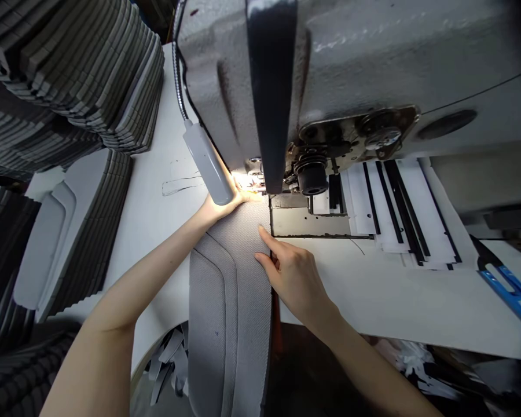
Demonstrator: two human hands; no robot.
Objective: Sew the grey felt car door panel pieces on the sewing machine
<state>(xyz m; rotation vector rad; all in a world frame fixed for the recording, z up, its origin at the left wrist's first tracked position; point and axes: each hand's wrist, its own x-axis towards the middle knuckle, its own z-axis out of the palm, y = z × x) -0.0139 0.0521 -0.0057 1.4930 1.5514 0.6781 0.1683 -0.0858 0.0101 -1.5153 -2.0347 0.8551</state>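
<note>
A long grey padded fabric panel (249,278) with curved stitched lines lies under the sewing machine (226,87) and hangs over the table's front edge. Close to the lit needle area, my left hand (230,202) rests on the panel's far end with fingers stretched out, partly hidden by the lamp head (211,165). My right hand (293,266) lies over the panel's right edge. Its index finger and thumb are apart on the fabric, and the other fingers curl beneath the palm.
Tall stacks of grey panels (95,69) stand on the left of the white table (330,278). White sheets with black strips (412,214) lie under the machine arm. Blue-handled thread snips (510,292) are at far right. Fabric scraps (169,359) sit below the edge.
</note>
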